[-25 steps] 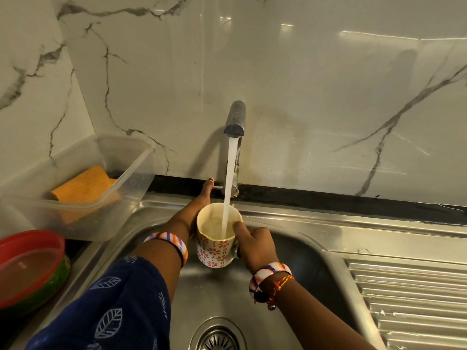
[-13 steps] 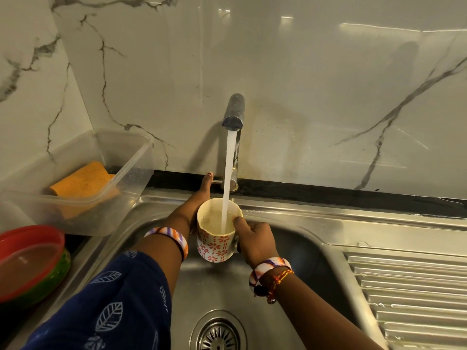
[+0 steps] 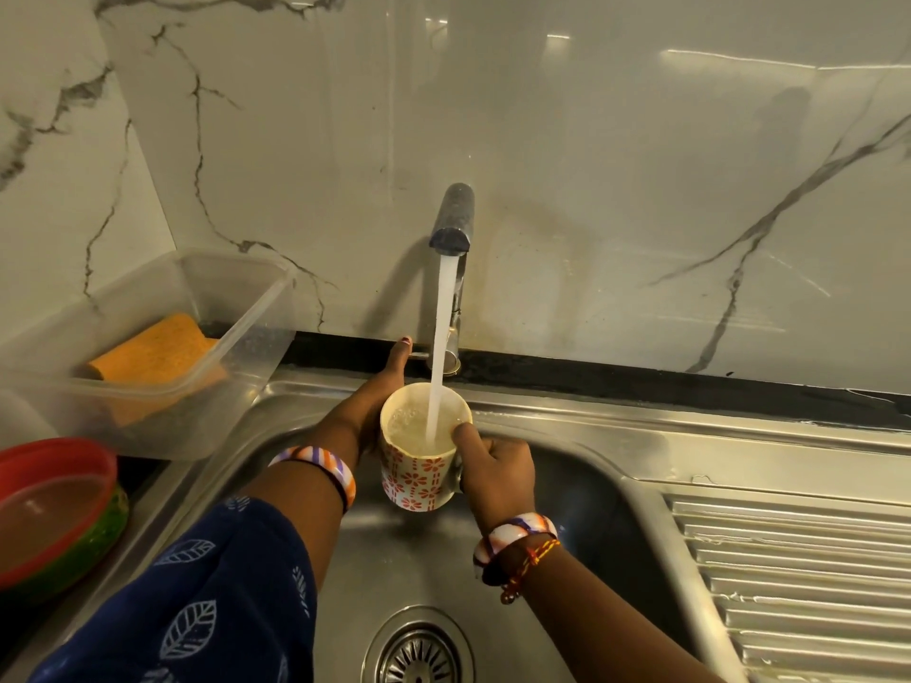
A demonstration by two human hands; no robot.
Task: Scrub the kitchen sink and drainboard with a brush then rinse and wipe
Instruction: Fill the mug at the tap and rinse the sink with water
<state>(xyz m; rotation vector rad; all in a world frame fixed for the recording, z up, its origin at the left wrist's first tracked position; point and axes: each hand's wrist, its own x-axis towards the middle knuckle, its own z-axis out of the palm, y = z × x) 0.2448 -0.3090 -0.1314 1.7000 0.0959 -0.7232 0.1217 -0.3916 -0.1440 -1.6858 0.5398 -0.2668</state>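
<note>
A stainless steel sink [image 3: 409, 564] with a round drain [image 3: 419, 653] lies below me, and its ribbed drainboard [image 3: 798, 584] runs off to the right. Water streams from the tap [image 3: 453, 219] into a white mug with a red flower pattern [image 3: 419, 480]. My right hand [image 3: 498, 470] grips the mug at its handle, thumb on the rim, holding it over the basin. The mug is nearly full. My left hand [image 3: 365, 411] reaches behind the mug, one straight finger touching the small lever at the tap's base. Its other fingers are hidden.
A clear plastic container [image 3: 246, 327] holding an orange sponge cloth [image 3: 153, 347] stands on the counter at the left. In front of it sit stacked red and green bowls [image 3: 49, 505]. A marble wall rises behind the sink.
The water level in the mug has risen. Both hands and the mug stay in nearly the same place under the stream.
</note>
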